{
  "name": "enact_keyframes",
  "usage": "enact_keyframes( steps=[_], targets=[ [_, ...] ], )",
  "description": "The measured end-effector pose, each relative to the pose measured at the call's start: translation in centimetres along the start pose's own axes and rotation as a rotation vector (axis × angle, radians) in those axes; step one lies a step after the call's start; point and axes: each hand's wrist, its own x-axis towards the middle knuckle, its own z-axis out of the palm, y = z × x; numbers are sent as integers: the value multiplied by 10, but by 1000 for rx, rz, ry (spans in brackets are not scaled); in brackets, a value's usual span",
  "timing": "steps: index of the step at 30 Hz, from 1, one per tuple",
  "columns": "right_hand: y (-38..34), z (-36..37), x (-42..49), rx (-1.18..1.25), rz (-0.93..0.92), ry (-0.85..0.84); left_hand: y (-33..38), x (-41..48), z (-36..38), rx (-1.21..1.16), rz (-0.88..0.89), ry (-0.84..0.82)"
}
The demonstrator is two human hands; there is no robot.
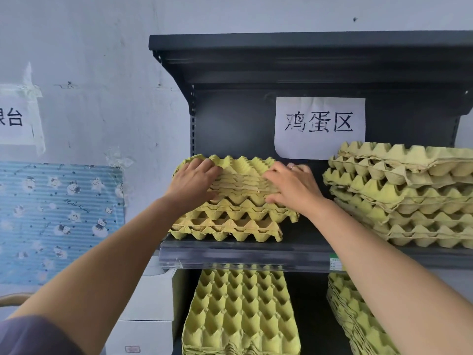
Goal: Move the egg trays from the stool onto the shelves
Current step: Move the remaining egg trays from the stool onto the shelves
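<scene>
Placing step: left hand (pixel 194 180) and right hand (pixel 291 188) each grip one end of the egg trays (pixel 240 180), which sit skewed on the left stack (pixel 225 226) on the upper shelf (pixel 230 254); next move, I'd say: square up, release, fetch more.

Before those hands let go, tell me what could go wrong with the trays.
1. The left stack is stepped: its upper trays sit offset from the lower ones, which reach the shelf edge. If the left hand or right hand pulls back carelessly, trays might slide off.
2. The right stack looks crooked and stands close by; a nudge from the right hand could shift it.
</scene>
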Motion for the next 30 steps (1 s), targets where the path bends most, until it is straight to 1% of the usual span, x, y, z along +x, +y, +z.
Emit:
enact_keyframes(
  steps=[2,3,7,10,14,19,25,27,30],
  targets=[
    [4,5,-1,120,16,-91,0,-1,6,-27,9,-54],
    [2,6,-1,142,26,-103,-1,-2,8,-32,13,-66],
    [-14,16,-2,-20,58,-110,1,-8,14,41,0,-78],
    [-13,20,-7,-102,26,-109,0,-14,19,160,46,-23],
    [-9,22,-11,-121,-15,-54,-8,-19,23,258,86,61],
    [-12,22,-9,-130,-32,37,-9,-17,15,300,93,35],
    [-31,14,2,-151,-52,133,-30,-22,1,310,58,78],
    [-42,12,8,-139,-62,138,-40,-26,-1,293,20,63],
    [-57,18,13,-118,-83,91,-53,-37,7,286,-8,14]
  ],
)
